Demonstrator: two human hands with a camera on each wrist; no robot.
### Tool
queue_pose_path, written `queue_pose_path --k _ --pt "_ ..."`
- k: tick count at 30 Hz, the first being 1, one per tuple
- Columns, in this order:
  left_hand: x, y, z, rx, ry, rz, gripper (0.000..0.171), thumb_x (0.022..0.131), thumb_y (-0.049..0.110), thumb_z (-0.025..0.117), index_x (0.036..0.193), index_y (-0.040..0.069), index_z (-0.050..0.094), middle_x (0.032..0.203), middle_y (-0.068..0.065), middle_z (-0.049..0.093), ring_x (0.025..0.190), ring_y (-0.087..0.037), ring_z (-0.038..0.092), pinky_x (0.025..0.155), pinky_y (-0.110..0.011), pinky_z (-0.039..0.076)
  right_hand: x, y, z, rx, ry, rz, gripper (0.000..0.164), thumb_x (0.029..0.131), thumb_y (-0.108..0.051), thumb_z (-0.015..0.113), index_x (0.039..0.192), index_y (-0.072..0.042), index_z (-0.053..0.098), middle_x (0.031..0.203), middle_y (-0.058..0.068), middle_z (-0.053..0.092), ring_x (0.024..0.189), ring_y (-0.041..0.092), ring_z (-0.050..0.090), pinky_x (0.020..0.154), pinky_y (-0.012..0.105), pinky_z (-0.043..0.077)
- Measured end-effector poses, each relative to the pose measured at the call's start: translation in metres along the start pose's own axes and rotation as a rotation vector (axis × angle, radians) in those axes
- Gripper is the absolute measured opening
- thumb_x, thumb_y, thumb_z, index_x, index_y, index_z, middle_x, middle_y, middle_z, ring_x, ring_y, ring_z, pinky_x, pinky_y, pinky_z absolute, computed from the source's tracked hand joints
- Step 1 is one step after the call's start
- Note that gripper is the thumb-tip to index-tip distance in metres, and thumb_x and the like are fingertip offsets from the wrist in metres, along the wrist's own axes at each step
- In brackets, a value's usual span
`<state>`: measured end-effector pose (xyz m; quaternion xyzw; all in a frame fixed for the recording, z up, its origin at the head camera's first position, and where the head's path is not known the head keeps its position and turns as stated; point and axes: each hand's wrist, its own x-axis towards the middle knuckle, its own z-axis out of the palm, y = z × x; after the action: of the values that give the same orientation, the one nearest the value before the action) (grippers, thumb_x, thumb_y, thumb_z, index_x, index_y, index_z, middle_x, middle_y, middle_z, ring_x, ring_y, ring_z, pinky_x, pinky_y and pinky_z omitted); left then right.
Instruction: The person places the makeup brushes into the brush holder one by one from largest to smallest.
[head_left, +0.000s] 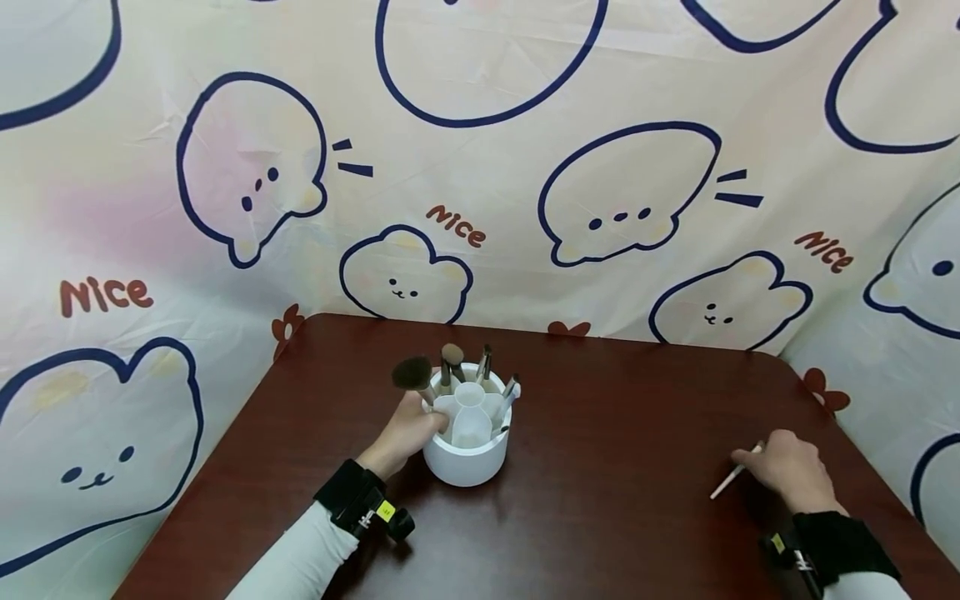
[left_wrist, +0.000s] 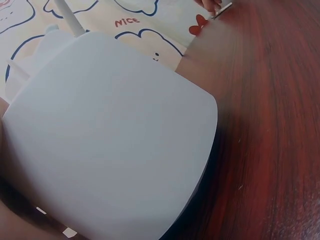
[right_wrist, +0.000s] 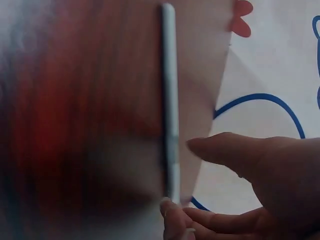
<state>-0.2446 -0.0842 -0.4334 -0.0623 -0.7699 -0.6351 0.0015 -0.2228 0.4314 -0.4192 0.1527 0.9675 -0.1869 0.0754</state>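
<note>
A white round brush holder (head_left: 465,463) with an inner divider stands on the table, several makeup brushes upright in it. My left hand (head_left: 405,433) grips its left side, the thumb over the rim; in the left wrist view the holder's smooth wall (left_wrist: 120,135) hides most of the hand. A large fluffy brush (head_left: 412,374) leans out just above that hand. At the right, a slim white-handled brush (head_left: 726,483) lies on the table under my right hand (head_left: 791,471). Seen from the right wrist, fingertips touch the lower end of this brush (right_wrist: 171,100), while the thumb stays apart from it.
The dark brown wooden table (head_left: 600,467) reaches back to a cream cloth (head_left: 510,183) printed with blue-outlined bears. The cloth also hangs along the left and right sides. Both wrists wear black straps with cameras.
</note>
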Motion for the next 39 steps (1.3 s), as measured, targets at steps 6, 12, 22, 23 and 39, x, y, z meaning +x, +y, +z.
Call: queue_pose_path --k 6,12,22,23,39 --pt "-0.007 0.017 0.000 0.010 -0.019 -0.014 0.076 0.058 -0.009 0.050 0.133 0.002 0.042 0.130 -0.013 0.048 0.109 -0.023 0.041 0.088 -0.040 0.032 0.001 -0.008 0.008 0.018 0.008 -0.056 0.026 0.083 -0.020 0.061 0.067 -0.002 0.049 0.065 0.011 0.046 0.060 0.026 0.047 0.051 0.036 0.041" --pt "-0.006 0.013 0.000 0.014 -0.021 -0.027 0.076 0.058 -0.010 0.050 0.132 0.001 0.042 0.134 -0.014 0.045 0.114 -0.024 0.039 0.091 -0.042 0.031 0.001 -0.024 0.013 0.029 0.025 -0.187 0.020 0.082 -0.013 0.060 0.065 -0.004 0.057 0.060 0.005 0.049 0.057 0.022 0.046 0.050 0.034 0.037" --pt "0.006 0.000 -0.001 0.062 -0.025 -0.044 0.048 0.058 -0.008 0.050 0.105 0.000 0.048 0.130 -0.009 0.046 0.110 -0.021 0.039 0.085 -0.040 0.033 -0.037 -0.137 -0.006 0.366 0.308 -0.582 0.019 0.091 -0.028 0.061 0.096 -0.010 0.064 0.081 0.007 0.067 0.065 0.018 0.060 0.056 0.029 0.049" --pt "0.007 -0.001 -0.001 0.063 -0.022 -0.043 0.043 0.058 -0.008 0.050 0.100 0.000 0.047 0.130 -0.008 0.047 0.110 -0.021 0.039 0.084 -0.039 0.033 -0.042 -0.152 -0.009 0.436 0.311 -0.630 0.019 0.091 -0.029 0.061 0.097 -0.011 0.064 0.082 0.007 0.068 0.067 0.017 0.061 0.058 0.027 0.050" --pt "0.008 -0.002 -0.004 0.059 -0.037 -0.048 0.029 0.057 -0.007 0.051 0.083 0.003 0.044 0.126 -0.008 0.048 0.106 -0.022 0.041 0.082 -0.038 0.034 -0.053 -0.272 0.009 0.802 -0.138 -0.911 0.018 0.091 -0.014 0.060 0.100 0.000 0.066 0.092 0.023 0.065 0.078 0.033 0.059 0.077 0.039 0.050"
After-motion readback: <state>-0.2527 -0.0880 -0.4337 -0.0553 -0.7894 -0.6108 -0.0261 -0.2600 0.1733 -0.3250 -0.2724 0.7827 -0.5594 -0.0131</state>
